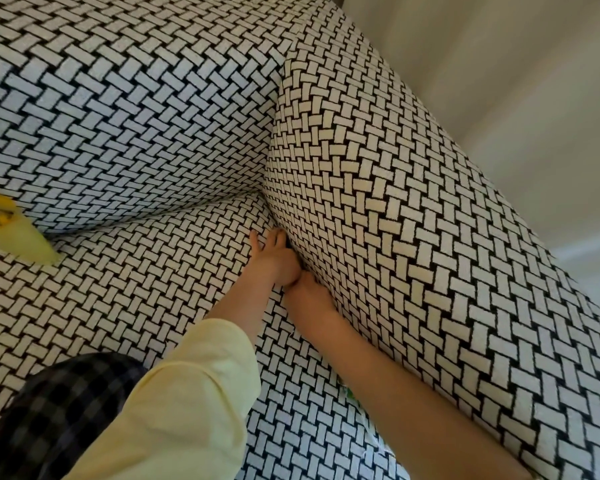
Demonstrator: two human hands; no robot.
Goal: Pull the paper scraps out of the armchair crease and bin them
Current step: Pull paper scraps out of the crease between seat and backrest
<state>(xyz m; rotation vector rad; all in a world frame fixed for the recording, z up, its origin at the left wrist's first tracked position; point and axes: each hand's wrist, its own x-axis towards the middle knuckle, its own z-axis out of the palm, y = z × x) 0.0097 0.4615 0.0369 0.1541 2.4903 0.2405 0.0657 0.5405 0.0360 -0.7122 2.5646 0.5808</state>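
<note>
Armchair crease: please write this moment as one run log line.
stage: searching crease | left hand: fingers at crease | right hand: pushed into crease, fingers hidden | paper scraps: none seen | bin: not in view

One armchair [361,168] is showing, upholstered in black-and-white basket-weave fabric; three of its padded surfaces are appearing: one seat cushion [125,289], one backrest [118,109] and one armrest [413,220]. Two hands are showing: one left hand [274,259] and one right hand [309,292]. One pale yellow sleeve [187,393] is covering the left arm. One yellow object [11,233] is lying at the left edge. One small green-and-white scrap [349,393] is peeking out beside the right forearm. One dark checked garment [59,410] is occupying the lower left corner.
</note>
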